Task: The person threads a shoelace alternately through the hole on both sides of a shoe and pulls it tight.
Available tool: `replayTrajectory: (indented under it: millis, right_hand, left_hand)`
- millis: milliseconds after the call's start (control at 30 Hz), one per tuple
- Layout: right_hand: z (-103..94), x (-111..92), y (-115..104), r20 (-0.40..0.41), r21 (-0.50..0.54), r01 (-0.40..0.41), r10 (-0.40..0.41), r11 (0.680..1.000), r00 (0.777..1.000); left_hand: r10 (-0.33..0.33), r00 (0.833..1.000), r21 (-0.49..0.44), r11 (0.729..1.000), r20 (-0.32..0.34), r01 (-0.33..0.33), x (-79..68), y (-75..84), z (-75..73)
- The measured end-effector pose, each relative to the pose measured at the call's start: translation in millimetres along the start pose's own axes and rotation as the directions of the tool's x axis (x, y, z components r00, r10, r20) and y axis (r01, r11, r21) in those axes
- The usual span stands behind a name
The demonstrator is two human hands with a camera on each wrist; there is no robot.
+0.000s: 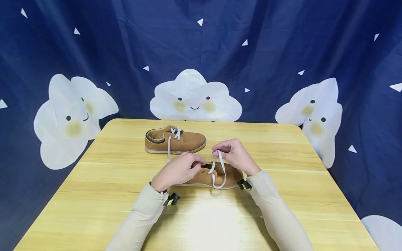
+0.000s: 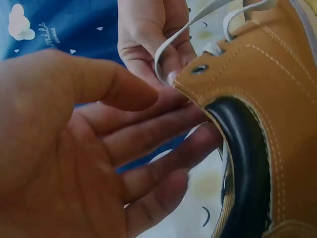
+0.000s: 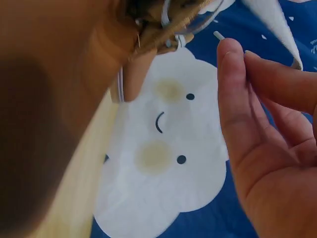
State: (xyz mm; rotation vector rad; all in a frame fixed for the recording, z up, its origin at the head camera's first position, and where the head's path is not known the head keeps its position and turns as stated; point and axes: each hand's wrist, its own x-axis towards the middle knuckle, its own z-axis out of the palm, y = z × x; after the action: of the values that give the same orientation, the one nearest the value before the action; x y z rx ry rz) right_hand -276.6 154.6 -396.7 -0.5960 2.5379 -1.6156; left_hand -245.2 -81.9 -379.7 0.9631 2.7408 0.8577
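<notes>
A tan shoe lies on the table with its toe to the right. My left hand is at its opening; in the left wrist view the fingers reach past the edge beside the dark padded collar, the thumb standing apart from the shoe. Between thumb and fingertips my right hand pinches a white shoelace above the front of the shoe. A short lace tip pokes out beyond those fingertips. From the pinch the lace loops down over the shoe's near side. One bare eyelet shows near the collar.
Behind, a matching tan shoe stands with its white laces crossed and one end trailing toward my left hand. The wooden table reaches back to a dark blue curtain printed with clouds.
</notes>
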Motion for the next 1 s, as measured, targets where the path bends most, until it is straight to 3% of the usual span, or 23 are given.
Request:
replayTrajectory:
  millis: [233, 533, 800, 1000]
  right_hand:
    - [7.6, 4.3, 9.3, -0.021, -0.124, 0.030, -0.033, 0.992, 0.999]
    - [17.4, 6.1, 15.6, -0.001, -0.143, 0.060, -0.061, 0.988, 0.998]
    - [22.9, 5.3, 15.3, 0.042, -0.052, -0.029, 0.032, 0.998, 0.999]
    - [22.7, 5.1, 14.2, 0.062, 0.027, -0.090, 0.088, 0.996, 0.994]
  left_hand:
    - [0.010, 0.998, 0.017, 1.000, 0.054, -0.011, -1.7, 0.0, -0.9]
    - [0.025, 0.994, 0.030, 0.999, 0.106, -0.028, -0.2, -1.8, 1.9]
    - [0.065, 0.992, 0.026, 0.997, 0.110, -0.068, 4.6, -4.3, 11.2]
    - [-0.001, 0.996, -0.045, 0.999, 0.093, 0.005, 8.5, -4.8, 22.3]
